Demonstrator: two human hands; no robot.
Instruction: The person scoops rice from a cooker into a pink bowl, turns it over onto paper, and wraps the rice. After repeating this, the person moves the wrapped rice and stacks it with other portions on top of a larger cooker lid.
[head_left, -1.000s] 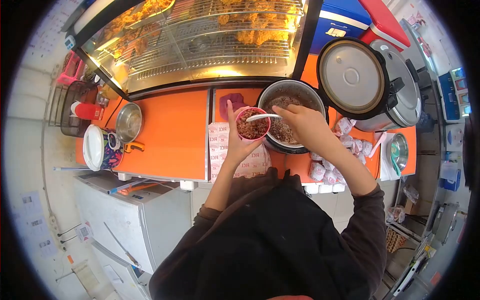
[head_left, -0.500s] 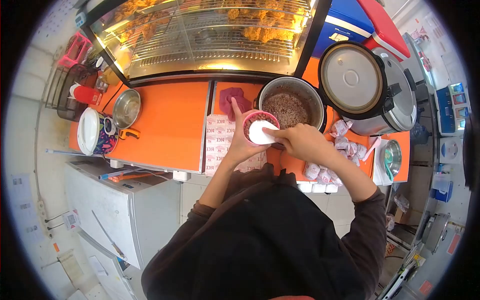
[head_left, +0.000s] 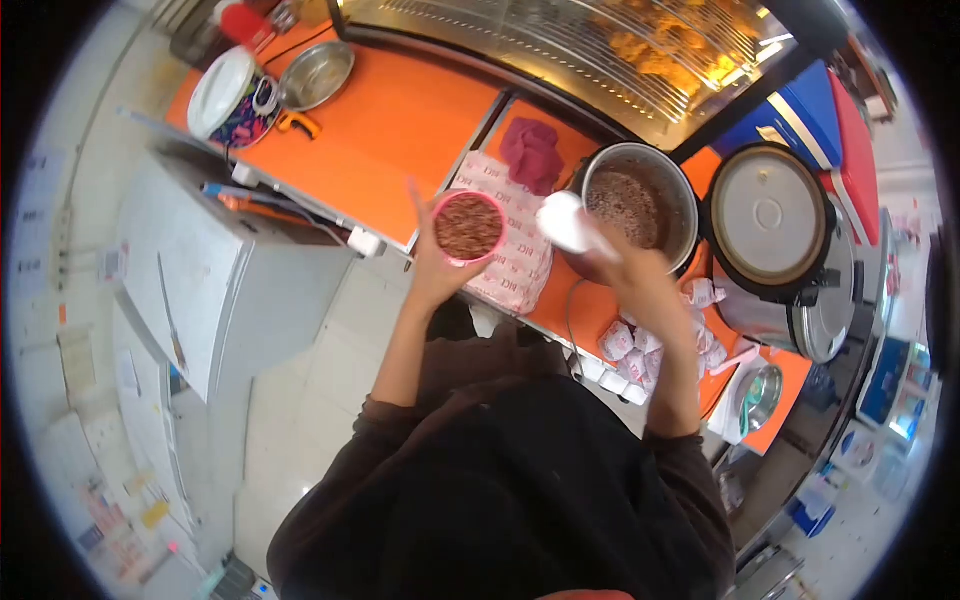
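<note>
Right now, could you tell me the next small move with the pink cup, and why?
Probably upend the pink cup onto the stack of printed wrappers: it looks full of reddish rice, the left hand holds it by them, and the white paddle in the right hand is off it.

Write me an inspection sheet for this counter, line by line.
Surface: orange counter, in two sections.
Things in hand: pink cup full of brown rice; white scoop, blurred; open pot of the same rice.
Clutter: printed wrappers, maroon cloth, wrapped packets, steel bowl.
Grips: left hand holds the cup; right hand holds the scoop by the pot's rim.
Cables: thin cable curving over the counter edge.
Surroundings: fried-food display case, rice cooker lid, white fridge.
</note>
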